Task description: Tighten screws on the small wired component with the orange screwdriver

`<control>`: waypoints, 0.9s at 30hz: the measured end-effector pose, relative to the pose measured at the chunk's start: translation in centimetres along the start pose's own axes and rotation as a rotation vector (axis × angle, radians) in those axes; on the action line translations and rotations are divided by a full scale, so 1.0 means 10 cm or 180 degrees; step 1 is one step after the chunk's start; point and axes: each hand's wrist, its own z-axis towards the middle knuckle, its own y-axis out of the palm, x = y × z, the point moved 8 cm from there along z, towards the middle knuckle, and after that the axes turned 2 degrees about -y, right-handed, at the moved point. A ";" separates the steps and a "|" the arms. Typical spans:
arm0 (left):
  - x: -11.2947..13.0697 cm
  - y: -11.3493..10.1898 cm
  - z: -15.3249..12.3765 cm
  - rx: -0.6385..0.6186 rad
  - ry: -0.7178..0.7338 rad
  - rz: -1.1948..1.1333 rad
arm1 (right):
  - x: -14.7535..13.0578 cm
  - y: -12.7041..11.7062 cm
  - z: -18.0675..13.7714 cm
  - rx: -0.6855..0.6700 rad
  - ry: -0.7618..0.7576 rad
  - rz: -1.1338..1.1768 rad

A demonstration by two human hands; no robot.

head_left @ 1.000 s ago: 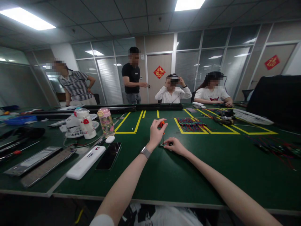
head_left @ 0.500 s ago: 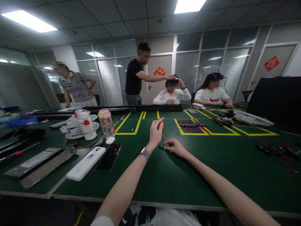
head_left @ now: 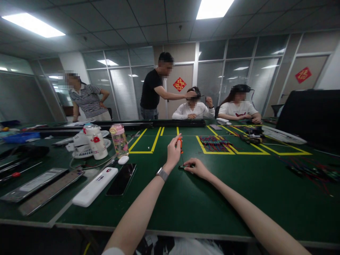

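Left fingers (head_left: 174, 144) bunched closer round screwdriver (head_left: 181, 146).

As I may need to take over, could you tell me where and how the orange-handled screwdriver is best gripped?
Probably by its orange handle, from the left and above: the screwdriver stands nearly upright, its thin shaft pointing down at a small board. The left hand is on that handle; the right hand is low on the other side.
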 end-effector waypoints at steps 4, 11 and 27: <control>0.02 -0.02 -0.01 0.0121 0.0035 0.0174 | -0.02 0.00 0.00 -0.0020 -0.0013 0.0018; 0.11 0.00 -0.03 0.0006 0.0108 0.0099 | 0.00 0.01 0.01 -0.0014 -0.0045 0.0029; 0.08 -0.01 -0.03 0.0093 0.0166 0.0284 | 0.00 0.01 0.01 0.0025 -0.0099 -0.0035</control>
